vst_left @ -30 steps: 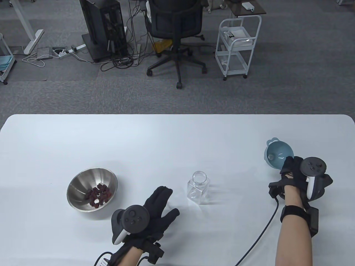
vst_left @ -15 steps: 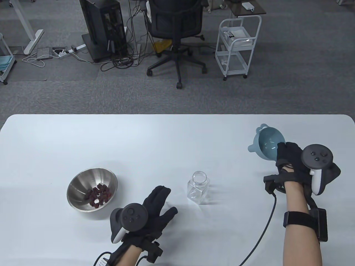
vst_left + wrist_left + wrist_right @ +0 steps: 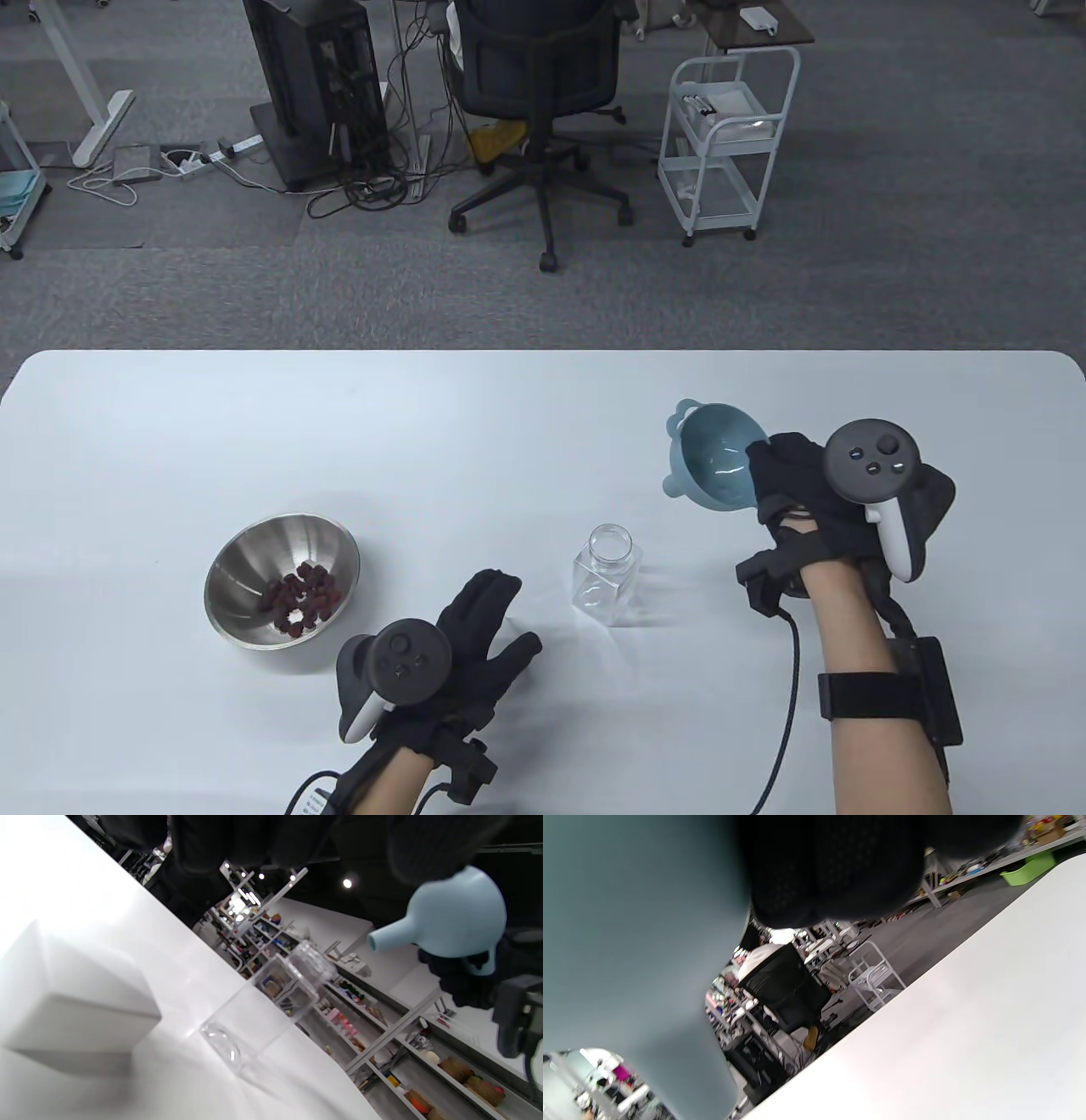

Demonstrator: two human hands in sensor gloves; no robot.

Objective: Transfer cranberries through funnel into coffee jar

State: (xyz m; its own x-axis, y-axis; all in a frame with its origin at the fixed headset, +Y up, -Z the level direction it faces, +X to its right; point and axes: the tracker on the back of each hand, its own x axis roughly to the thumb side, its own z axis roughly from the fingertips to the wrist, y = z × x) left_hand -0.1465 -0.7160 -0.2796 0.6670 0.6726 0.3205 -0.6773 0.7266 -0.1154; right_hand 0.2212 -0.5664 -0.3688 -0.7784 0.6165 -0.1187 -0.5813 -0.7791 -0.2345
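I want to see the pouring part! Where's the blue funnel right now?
In the table view the funnel is on the right, held up by the right hand, up and right of the jar.

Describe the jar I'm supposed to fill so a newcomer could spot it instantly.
On the white table, look near the middle of the front half, between the steel bowl and the right hand gripping the blue funnel. The coffee jar stands there upright, lidless and empty. It is the only clear, square-bodied container.
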